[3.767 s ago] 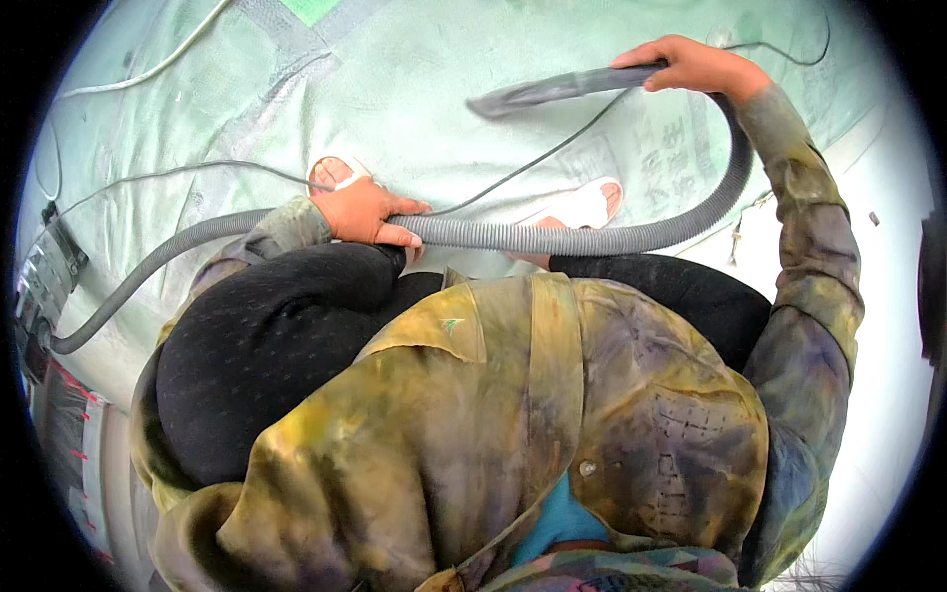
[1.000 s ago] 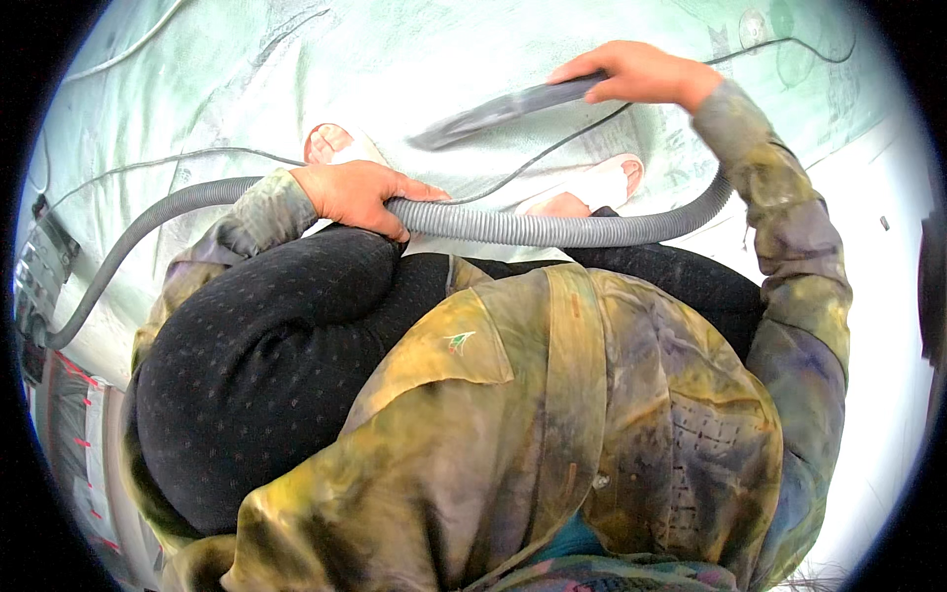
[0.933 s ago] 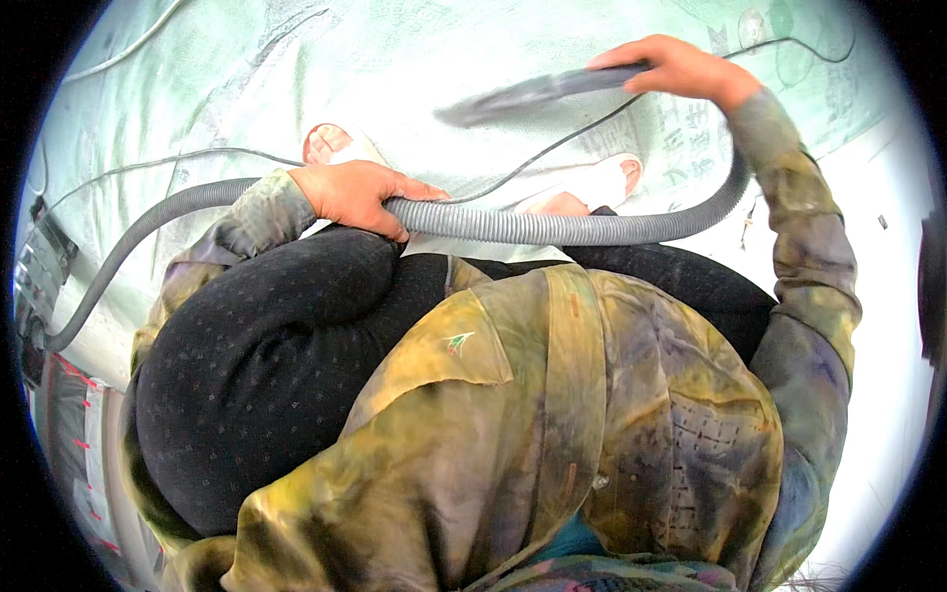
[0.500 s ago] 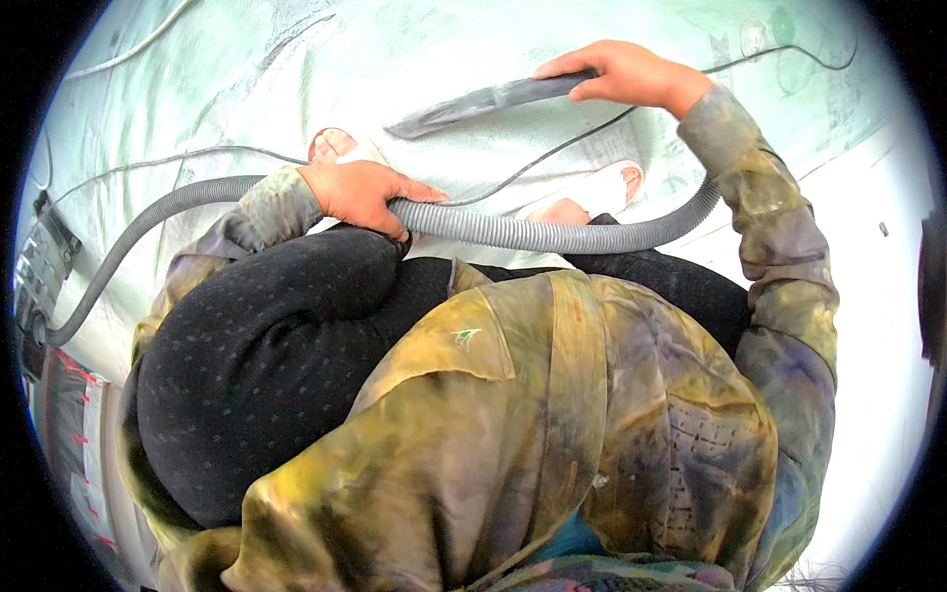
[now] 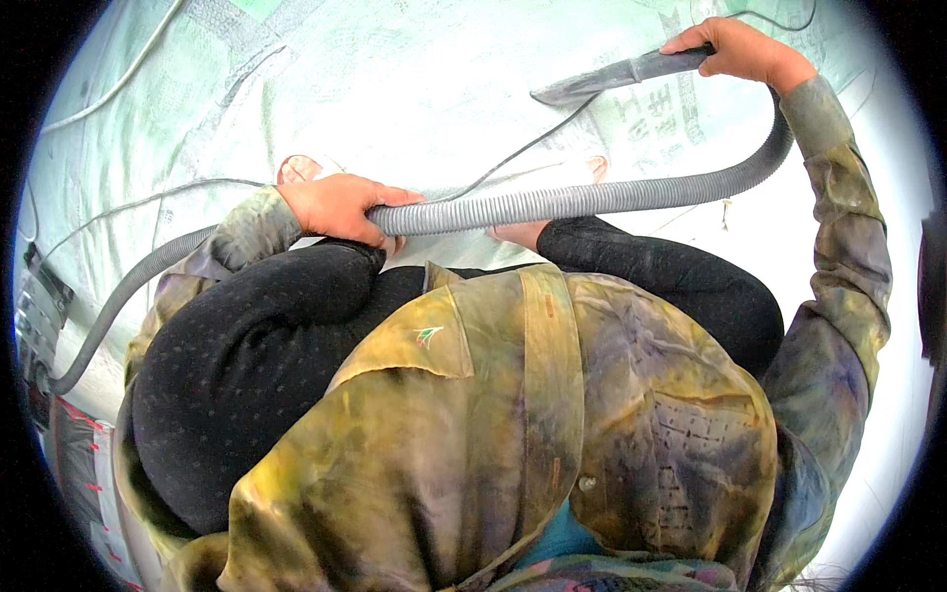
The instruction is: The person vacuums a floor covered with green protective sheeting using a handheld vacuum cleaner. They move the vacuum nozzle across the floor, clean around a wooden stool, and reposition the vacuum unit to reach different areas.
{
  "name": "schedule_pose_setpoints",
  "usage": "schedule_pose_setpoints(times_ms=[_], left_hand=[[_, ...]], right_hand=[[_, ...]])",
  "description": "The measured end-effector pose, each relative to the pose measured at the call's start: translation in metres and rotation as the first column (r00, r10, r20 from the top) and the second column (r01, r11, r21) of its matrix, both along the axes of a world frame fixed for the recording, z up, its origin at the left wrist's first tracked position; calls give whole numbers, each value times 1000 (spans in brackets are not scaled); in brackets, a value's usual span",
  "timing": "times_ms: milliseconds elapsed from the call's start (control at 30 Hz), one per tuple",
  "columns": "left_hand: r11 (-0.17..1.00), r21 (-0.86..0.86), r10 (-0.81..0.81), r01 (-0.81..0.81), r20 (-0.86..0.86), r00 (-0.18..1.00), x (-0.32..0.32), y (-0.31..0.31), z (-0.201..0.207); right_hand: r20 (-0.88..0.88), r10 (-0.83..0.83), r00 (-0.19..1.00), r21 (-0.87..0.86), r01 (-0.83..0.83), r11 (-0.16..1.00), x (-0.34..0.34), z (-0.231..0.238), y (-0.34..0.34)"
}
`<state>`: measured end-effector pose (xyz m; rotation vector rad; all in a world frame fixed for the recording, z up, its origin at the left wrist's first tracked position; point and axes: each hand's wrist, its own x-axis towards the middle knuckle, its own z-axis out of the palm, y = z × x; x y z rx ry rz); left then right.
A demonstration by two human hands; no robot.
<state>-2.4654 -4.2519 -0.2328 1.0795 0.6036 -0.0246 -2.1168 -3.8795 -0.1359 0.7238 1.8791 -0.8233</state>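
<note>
My left hand (image 5: 345, 207) is closed round a grey ribbed vacuum hose (image 5: 552, 204), just above my bent left knee. From there the hose runs across my lap and curves up at the right. At the far right, my right hand (image 5: 742, 51) grips the dark end of a grey vacuum nozzle (image 5: 607, 79). The nozzle's slanted tip points left and lies low against the pale green sheet (image 5: 414, 89). Leftward from my left hand, the hose passes behind my sleeve and bends down to a grey and black machine (image 5: 41, 306) at the left edge.
A thin black cord (image 5: 523, 150) crosses the sheet, passing under the nozzle and hose. Another pale cable (image 5: 123, 79) lies at the far left. My bare feet (image 5: 299, 169) rest on the sheet beyond the hose. Dark material with red marks (image 5: 84, 444) sits at the lower left.
My right hand has carried the nozzle right and slightly farther away over the sheet. The hose across my lap is stretched straighter. My left hand has shifted slightly left, still holding the hose.
</note>
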Motion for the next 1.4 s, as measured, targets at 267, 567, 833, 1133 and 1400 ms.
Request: schedule_pose_setpoints(times_ms=[267,567,833,1133,1400], left_hand=[[999,-16,36,-36,34,999,-3,-4,-2],[996,88,-14,19,-58,998,-12,-21,-16],[995,43,-85,90,-105,991,-12,-28,-33],[998,10,-65,66,-72,995,-12,-36,-38],[991,-134,-48,30,-134,990,-26,-20,-15]], right_hand=[[-176,154,972,36,-150,988,4,18,0],[-151,120,981,-122,-139,983,-16,-34,-59],[-346,-517,783,-325,416,849,-64,-32,-33],[-316,-615,723,-488,432,759,-163,-72,-107],[-362,-644,674,-347,543,764,-141,-50,-62]])
